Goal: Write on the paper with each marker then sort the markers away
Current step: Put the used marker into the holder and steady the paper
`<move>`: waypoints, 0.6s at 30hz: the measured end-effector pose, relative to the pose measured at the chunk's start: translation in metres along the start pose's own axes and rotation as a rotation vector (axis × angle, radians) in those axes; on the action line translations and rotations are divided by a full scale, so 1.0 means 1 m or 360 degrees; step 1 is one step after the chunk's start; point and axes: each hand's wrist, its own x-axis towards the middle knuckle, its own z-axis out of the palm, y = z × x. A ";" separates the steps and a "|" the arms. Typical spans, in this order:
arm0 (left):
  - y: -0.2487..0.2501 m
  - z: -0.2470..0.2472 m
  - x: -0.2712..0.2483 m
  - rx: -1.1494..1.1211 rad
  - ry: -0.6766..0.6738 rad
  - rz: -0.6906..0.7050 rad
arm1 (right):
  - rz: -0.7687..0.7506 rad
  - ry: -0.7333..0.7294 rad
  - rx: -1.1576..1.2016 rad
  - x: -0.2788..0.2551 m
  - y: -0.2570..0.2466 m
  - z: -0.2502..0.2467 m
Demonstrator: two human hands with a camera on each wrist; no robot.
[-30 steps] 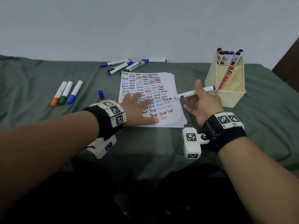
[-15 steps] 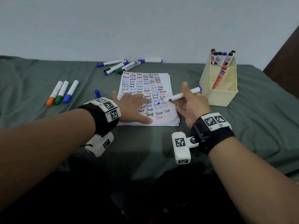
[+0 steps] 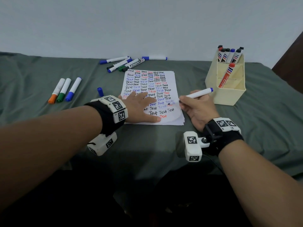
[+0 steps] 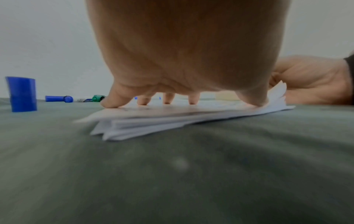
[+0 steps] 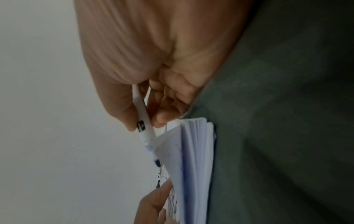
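A stack of white paper (image 3: 170, 79) covered in rows of "Test" lies in the middle of the green cloth. My left hand (image 3: 141, 107) lies flat on its lower left part, fingers spread and pressing it down (image 4: 153, 98). My right hand (image 3: 195, 107) pinches an uncapped white marker with a blue end (image 3: 199, 93), its tip on the paper's right side near the lower rows. The right wrist view shows the marker (image 5: 142, 115) between thumb and fingers, the tip at the paper edge (image 5: 191, 159). Its blue cap (image 3: 100, 92) stands left of the paper.
A cream holder (image 3: 229, 97) at the right holds several markers at the back and an orange one in front. Three markers (image 3: 64, 90) with orange, green and blue caps lie at the left. Several more markers (image 3: 124, 63) lie behind the paper by the wall.
My right hand has come down and left from beside the holder, bringing the marker tip onto the paper. The left hand stays pressed on the paper.
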 end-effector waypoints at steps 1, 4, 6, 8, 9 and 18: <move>0.002 -0.001 0.000 -0.0010 0.0004 -0.0019 | -0.0014 -0.0017 -0.0005 0.000 0.000 -0.002; 0.014 -0.002 0.000 0.0035 0.0026 -0.0080 | -0.0064 -0.0069 -0.0144 0.001 0.003 -0.004; 0.021 -0.001 0.003 0.0069 0.0016 -0.0117 | -0.0092 -0.0109 -0.0287 0.000 0.004 -0.004; 0.022 0.001 0.005 0.0072 -0.0046 -0.0160 | -0.0110 -0.0136 -0.0386 -0.001 0.005 -0.004; 0.021 0.002 0.005 0.0059 -0.0086 -0.0184 | -0.0121 -0.0147 -0.0415 0.000 0.005 -0.005; 0.019 0.008 0.010 0.0011 -0.0167 -0.0204 | -0.0201 -0.0163 -0.0532 0.000 0.008 -0.005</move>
